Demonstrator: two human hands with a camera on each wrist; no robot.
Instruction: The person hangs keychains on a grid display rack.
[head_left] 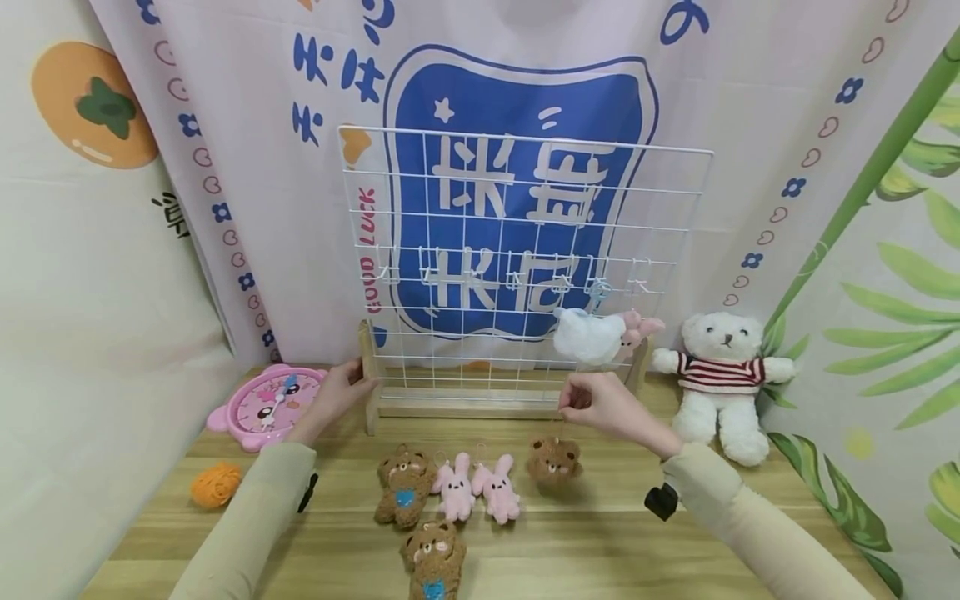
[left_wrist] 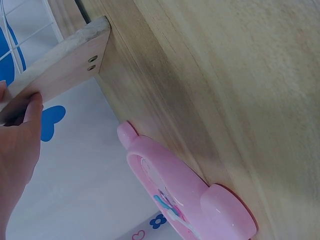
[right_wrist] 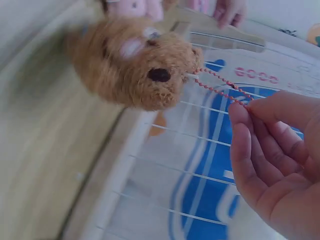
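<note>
My right hand (head_left: 603, 406) pinches the thin reddish bead chain (right_wrist: 220, 90) of a brown bear plush keychain (head_left: 553, 461). In the right wrist view the fluffy bear (right_wrist: 145, 65) hangs from that chain, partly blurred. My left hand (head_left: 341, 398) holds the wooden end post (left_wrist: 65, 75) of a white wire grid rack (head_left: 517, 409), thumb and fingers on either side of it. From the rack's hooks (head_left: 515, 282) hang a white plush (head_left: 588, 335) and a pink plush (head_left: 637, 329) partly behind it, at the right end.
Two brown bear keychains (head_left: 405, 492) and two pink rabbit keychains (head_left: 455, 490) lie on the wooden table (head_left: 570, 558). A pink clock (head_left: 266, 404) and an orange yarn-like ball (head_left: 216, 485) are at left. A white teddy bear (head_left: 723, 379) in a striped sweater sits right of the rack.
</note>
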